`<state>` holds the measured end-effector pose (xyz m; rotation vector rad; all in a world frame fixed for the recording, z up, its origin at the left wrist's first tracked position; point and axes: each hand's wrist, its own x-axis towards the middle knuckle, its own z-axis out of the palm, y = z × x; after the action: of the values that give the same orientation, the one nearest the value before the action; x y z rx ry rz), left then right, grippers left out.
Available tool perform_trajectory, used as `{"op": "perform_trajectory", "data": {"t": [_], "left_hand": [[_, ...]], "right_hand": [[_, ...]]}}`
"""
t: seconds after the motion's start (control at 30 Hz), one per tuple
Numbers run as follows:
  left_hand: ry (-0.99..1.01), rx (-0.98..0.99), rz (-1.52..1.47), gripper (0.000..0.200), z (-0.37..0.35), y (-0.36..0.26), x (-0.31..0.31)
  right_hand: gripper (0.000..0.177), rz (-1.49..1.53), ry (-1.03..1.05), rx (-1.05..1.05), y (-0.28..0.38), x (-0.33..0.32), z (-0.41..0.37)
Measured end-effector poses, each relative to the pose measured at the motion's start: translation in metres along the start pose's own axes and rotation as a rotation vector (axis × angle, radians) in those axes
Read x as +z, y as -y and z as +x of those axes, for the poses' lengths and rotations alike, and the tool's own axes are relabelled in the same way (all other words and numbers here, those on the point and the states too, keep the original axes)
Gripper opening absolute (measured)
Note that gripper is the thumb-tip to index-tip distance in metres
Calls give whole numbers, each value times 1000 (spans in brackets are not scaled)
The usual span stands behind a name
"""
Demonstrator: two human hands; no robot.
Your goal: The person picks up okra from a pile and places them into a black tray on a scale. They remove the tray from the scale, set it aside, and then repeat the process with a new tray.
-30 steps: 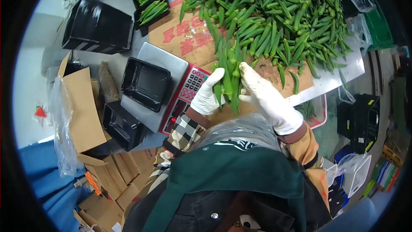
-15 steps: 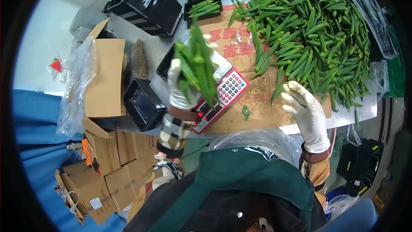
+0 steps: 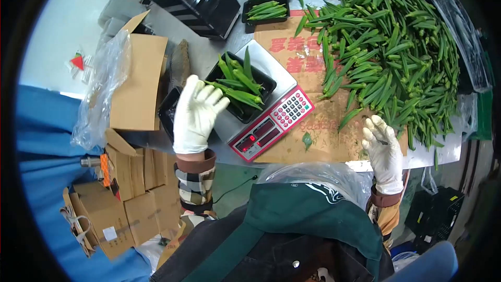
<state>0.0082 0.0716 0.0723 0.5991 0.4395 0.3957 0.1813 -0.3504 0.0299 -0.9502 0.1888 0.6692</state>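
Observation:
Several green okra pods (image 3: 239, 82) lie loosely in a black tray (image 3: 267, 84), some sticking over its rim. The tray rests on the metal plate of a scale (image 3: 274, 122) with a pink-edged keypad and red digits. Left of the tray, my left hand (image 3: 197, 112), in a white glove, is empty with its fingers apart, close to the pods. My right hand (image 3: 382, 154), also gloved, is over the cardboard's right edge with fingers loosely curled and apart, holding nothing. A large okra pile (image 3: 391, 52) spreads beyond it.
Two filled black trays (image 3: 267, 11) stand at the back beside tall stacked black trays (image 3: 201, 2). Flat cardboard (image 3: 329, 143) covers the middle of the table. An open carton (image 3: 138, 81) with plastic stands at the left, next to an empty black tray (image 3: 167, 112).
My left hand has let go of the okra bunch, which now lies in the tray on the scale, and has moved left. The view has shifted slightly.

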Motion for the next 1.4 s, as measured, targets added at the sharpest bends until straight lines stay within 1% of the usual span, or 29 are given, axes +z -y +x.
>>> {"op": "perform_trajectory", "data": {"t": [0.07,0.13,0.2,0.23,0.33,0.37,0.4,0.47,0.5,0.53,0.6,0.67,0.7,0.73,0.8,0.83,0.93,0.97,1.07,1.1,1.2,1.23,1.27,1.33,1.4], "left_hand": [[-189,178,56,21,-13,-14,14],[-176,303,100,27,-18,-29,-5],[-345,410,122,37,-23,-34,-16],[-414,460,164,50,-25,-32,-14],[-493,507,244,58,-25,-21,-32],[-495,504,245,58,-24,-15,-42],[-515,495,242,55,-21,-8,-50],[-495,501,269,55,-17,14,-57],[-516,483,291,56,-11,28,-59],[-549,460,398,62,-7,44,-53],[-587,321,433,64,2,76,-52],[-472,240,516,66,5,96,-42],[-469,307,584,65,9,113,-50],[-488,338,717,64,9,125,-52],[-553,320,1009,47,8,140,-58],[-566,191,797,46,-3,126,-19],[-434,115,719,44,4,109,-32],[-398,52,644,41,0,105,-32],[-339,-79,687,38,-9,94,-20],[-401,-97,741,35,-11,89,6],[-336,5,692,33,19,87,6],[-279,-18,769,33,29,77,15],[-207,9,859,34,37,69,16],[-230,5,909,36,39,63,26],[-241,-24,907,42,40,66,21]], "right_hand": [[50,-1,4,21,-2,1,1],[49,6,13,39,-4,0,2],[48,23,21,55,-7,-4,3],[48,25,24,52,-8,-6,2],[47,26,32,48,-10,-12,0],[47,22,36,50,-10,-15,-1],[47,19,40,53,-11,-17,-1],[47,16,12,59,-11,-20,-3],[47,15,-1,61,-12,-21,-3],[47,18,-3,57,-13,-23,-3],[48,25,-6,47,-15,-24,-3],[48,30,-11,43,-15,-22,-3],[48,34,-15,40,-15,-22,-4],[48,35,-17,41,-15,-23,-5],[47,37,-14,43,-17,-25,-4],[47,30,-20,38,-20,-26,-2],[47,23,-45,81,-24,-27,3],[48,25,-41,82,-26,-28,5],[47,29,-46,76,-25,-24,5],[42,35,-49,91,-24,-27,7],[39,56,-104,126,-30,-28,15],[38,50,-114,148,-30,-25,16],[38,41,-122,165,-29,-20,19],[39,16,-67,101,-28,-18,20],[40,3,-71,65,-27,-18,20]]}}
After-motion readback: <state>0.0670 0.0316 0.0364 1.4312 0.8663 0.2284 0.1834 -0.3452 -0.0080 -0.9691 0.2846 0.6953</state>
